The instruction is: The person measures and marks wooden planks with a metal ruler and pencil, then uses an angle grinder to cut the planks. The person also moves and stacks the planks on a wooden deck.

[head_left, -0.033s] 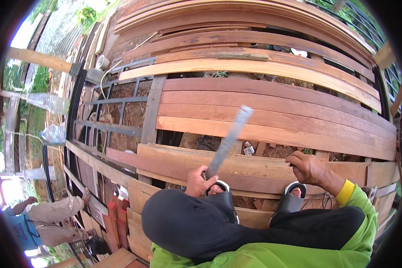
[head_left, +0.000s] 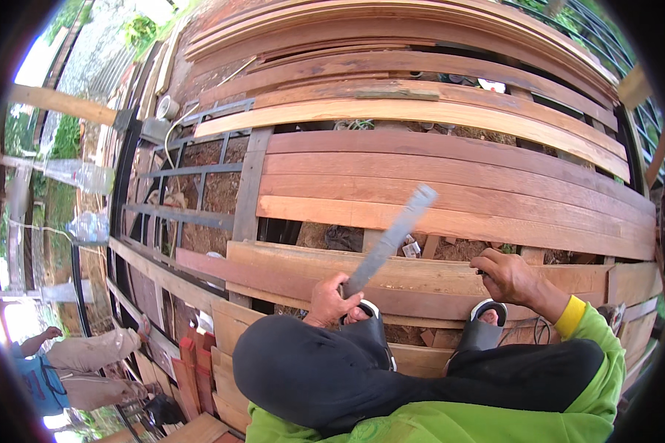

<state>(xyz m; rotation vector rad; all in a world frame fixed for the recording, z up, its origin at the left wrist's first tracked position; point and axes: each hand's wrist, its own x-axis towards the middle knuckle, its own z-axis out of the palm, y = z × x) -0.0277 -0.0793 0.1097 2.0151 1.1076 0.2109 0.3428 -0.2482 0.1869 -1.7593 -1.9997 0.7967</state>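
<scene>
The person's left hand (head_left: 326, 304) has its grip clamped around the near end of a long, flat, grey metal strip (head_left: 391, 240), which slants away and to the right. The strip passes over the long tan wooden board (head_left: 310, 266) in front of the sandalled feet (head_left: 489, 317), then across the gap beyond it, so that its blurred far end lies over the near edge of the panel of close-set reddish-brown wooden boards (head_left: 465, 181). Whether it touches the wood cannot be told. The right hand (head_left: 511, 279) is above the right part of the tan board, well apart from the strip, its fingers curled and their tips together on a small dark object (head_left: 482, 273), too little exposed to identify. The step in hand looks like holding the strip out over the boards rather than working the wood, since neither hand presses on a board edge. Any move from this pose would seem to call for a firm hold at that one end, because the long free part is unsupported by the right hand and could swing.
</scene>
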